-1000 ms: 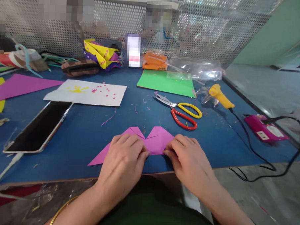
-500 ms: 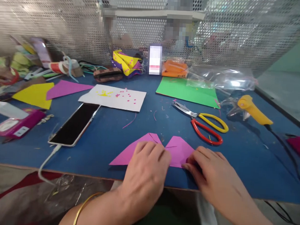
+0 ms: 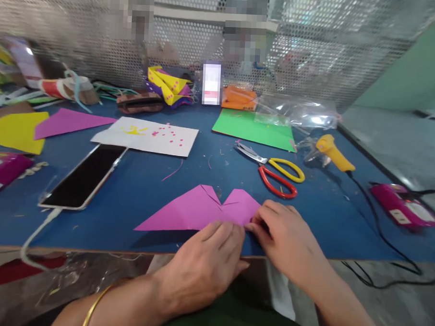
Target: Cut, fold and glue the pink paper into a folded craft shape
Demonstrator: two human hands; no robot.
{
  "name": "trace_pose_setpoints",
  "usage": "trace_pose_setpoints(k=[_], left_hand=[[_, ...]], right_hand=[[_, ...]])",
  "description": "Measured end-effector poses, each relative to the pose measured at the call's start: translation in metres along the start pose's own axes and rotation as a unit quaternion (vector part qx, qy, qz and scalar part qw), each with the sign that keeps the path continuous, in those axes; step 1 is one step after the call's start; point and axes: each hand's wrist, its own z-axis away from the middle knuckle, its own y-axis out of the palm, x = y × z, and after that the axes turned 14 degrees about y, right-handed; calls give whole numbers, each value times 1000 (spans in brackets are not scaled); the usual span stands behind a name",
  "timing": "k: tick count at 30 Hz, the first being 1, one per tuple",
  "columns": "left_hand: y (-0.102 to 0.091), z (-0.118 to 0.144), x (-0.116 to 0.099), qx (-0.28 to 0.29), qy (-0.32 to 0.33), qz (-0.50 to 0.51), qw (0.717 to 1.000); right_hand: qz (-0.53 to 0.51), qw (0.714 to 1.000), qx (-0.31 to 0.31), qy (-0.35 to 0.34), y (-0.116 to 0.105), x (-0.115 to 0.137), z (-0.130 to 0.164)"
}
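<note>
A pink folded paper [image 3: 192, 211] lies near the table's front edge, with a pointed left end and a V-shaped notch in its far edge. My right hand [image 3: 284, 233] is closed, pinching the paper's right end between thumb and fingers. At the near edge of the paper is my left hand [image 3: 208, 263], its curled fingers touching the paper and its thumb held apart below them. Its fingertips are partly hidden. Beyond my right hand are scissors [image 3: 264, 161] with one red and one yellow handle, blades parted.
A phone [image 3: 89, 176] on a white cable lies left. Behind it are white paper with pink dots [image 3: 157, 136] and yellow paper [image 3: 20, 133]. Green sheets [image 3: 253, 130], a yellow glue gun [image 3: 335, 153] and a magenta device [image 3: 405, 207] are to the right.
My left hand has slid down off the middle of the pink paper to its near edge, uncovering the notch and creases. My right hand keeps its pinch. The view has shifted right.
</note>
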Motion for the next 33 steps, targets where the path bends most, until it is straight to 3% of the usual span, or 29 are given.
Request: trace_pose_setpoints(k=[5,9,13,16,21,33], left_hand=[[6,3,0,-7,-3,-9,1000],[10,5,1,-9,-7,-8,1000],[13,7,0,-16,9,-16,1000],[15,10,-1,-24,1,-28,999],[15,12,-3,-17,-11,-36,999],[13,3,-8,21,-5,-85,996]], right_hand=[[-40,998,25,45,-5,2,-1],[-124,991,33,33,-12,-9,2],[-178,984,8,0,-13,-22,8],[-203,979,-11,20,-10,-21,12],[-154,984,-1,85,-9,-9,13],[-105,990,35,83,-11,-9,5]])
